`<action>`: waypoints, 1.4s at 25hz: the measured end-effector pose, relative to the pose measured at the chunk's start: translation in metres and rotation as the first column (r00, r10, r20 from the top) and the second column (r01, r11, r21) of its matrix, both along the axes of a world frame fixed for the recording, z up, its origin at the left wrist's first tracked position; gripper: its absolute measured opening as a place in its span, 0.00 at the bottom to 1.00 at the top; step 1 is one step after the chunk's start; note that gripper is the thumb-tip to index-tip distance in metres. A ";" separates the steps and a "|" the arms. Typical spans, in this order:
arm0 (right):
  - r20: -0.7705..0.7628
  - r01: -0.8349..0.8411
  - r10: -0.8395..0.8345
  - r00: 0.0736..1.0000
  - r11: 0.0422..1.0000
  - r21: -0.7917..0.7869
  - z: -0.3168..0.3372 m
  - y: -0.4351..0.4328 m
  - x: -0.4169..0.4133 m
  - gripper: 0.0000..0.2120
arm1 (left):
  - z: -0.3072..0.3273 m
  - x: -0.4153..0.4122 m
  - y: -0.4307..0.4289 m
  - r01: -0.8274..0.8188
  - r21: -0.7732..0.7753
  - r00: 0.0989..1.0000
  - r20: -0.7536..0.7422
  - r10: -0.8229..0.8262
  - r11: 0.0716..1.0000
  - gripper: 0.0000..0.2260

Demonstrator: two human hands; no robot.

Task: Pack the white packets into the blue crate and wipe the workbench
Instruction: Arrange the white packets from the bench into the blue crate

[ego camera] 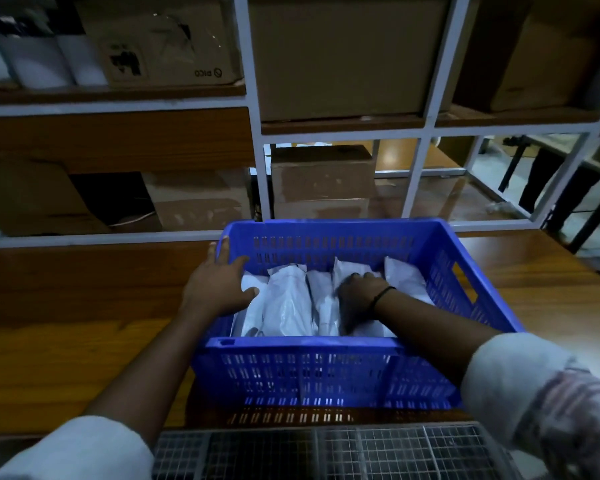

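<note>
The white packets (pixel 288 299) stand in a row inside the blue crate (pixel 326 368) on the bench (pixel 66 306). The left hand (pixel 219 282) lays spread fingers (pixel 224 252) on the crate wall, probably to steady it; the right hand (pixel 359 289) curls its fingers down among the packets, grip not visible

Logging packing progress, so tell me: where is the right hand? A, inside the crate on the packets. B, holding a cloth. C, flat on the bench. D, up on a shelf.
A: the right hand reaches over the near wall of the crate and rests among the packets inside.
</note>
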State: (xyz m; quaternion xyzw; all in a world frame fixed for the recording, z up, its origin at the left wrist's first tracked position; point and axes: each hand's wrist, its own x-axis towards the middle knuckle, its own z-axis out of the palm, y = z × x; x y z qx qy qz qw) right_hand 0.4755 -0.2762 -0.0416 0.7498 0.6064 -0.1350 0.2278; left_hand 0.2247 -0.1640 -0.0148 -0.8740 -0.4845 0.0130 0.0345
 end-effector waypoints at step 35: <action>-0.495 0.504 -0.207 0.844 0.622 0.600 0.055 -0.058 0.037 0.42 | 0.001 -0.005 0.001 -0.022 -0.087 0.982 0.187 0.038 0.996 0.29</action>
